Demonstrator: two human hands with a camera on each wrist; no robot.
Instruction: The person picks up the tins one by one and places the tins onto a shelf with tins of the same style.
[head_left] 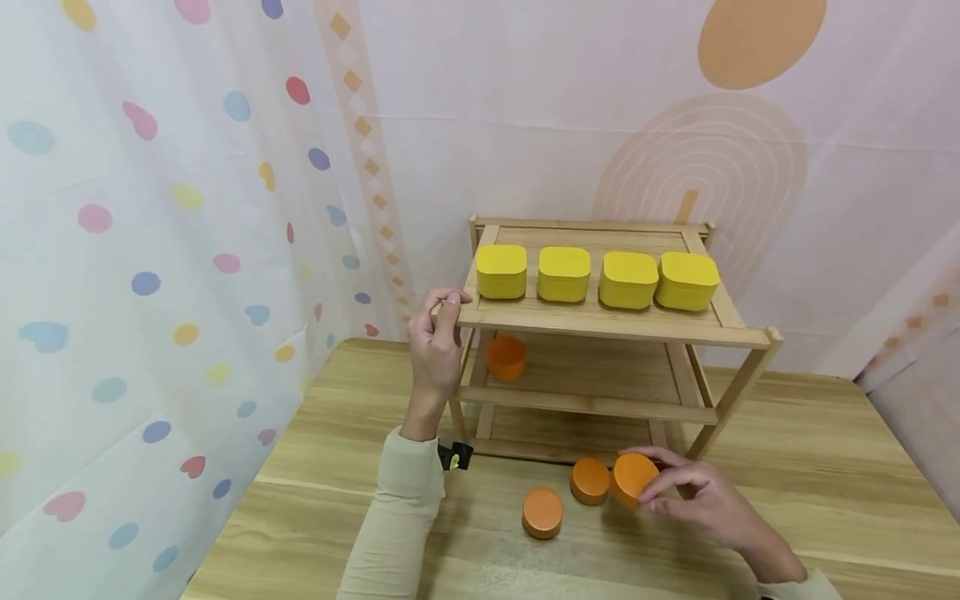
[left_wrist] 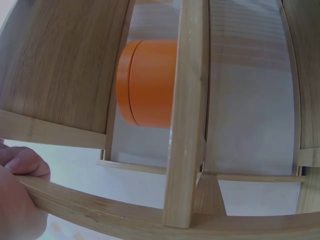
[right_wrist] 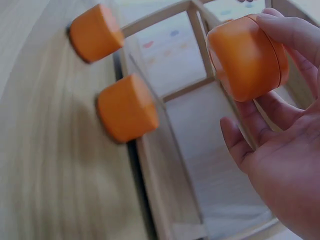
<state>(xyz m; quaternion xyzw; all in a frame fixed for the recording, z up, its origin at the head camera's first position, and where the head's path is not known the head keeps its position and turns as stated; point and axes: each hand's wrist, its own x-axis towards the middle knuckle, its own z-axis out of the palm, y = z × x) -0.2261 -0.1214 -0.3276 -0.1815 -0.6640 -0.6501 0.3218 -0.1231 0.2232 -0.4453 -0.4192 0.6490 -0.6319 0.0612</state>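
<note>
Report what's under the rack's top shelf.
An orange container stands on the middle shelf, at its left end, above the bottom shelf. In the head view, the top shelf covers the middle shelf's rear; anything there cannot be seen.

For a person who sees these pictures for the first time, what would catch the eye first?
Probably the four yellow boxes, in a row on top of the shelf. Then the orange jar in the right hand, near two others on the table. The left hand holds the shelf's left edge.
</note>
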